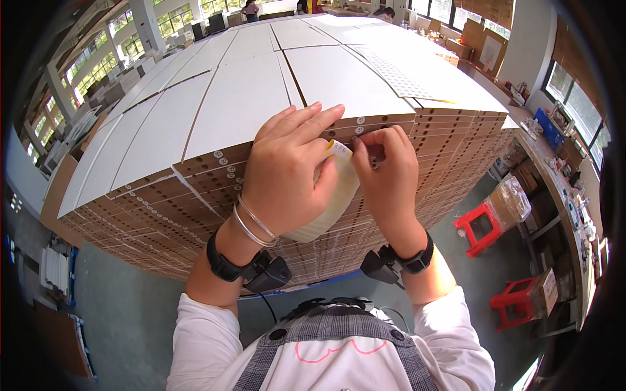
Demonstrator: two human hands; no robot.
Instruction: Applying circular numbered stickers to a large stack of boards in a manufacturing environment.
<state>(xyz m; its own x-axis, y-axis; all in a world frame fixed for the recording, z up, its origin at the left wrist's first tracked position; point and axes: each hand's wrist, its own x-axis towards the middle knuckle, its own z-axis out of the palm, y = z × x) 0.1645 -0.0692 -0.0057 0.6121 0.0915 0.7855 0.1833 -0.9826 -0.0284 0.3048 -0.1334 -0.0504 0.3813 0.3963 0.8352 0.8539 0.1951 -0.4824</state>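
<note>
two bare hands meet at the front edge of a tall stack of white-faced boards (241, 98), whose brown drilled edges face the person. the left hand (287, 173) is curled around a roll of pale yellow sticker strip (332, 202), fingers wrapped over its top and thumb side pressed against it, so the roll is clamped in that hand just in front of the board edges. the loose end of the strip rises at the top of the roll, between the two hands. the right hand (388, 173) has its fingertips pinched together at that loose end, close against the stack's edge; what exactly sits between the fingertips is too small to tell. small round white stickers (222, 158) dot the brown edges of several boards to the left of the hands and just above the fingers. both wrists carry black bands with small black devices, and thin bangles ring the left wrist. to the right, on the grey-green floor, stand two red plastic stools (479, 225), well apart from the stack, with a long cluttered bench (554, 176) beyond them.
</note>
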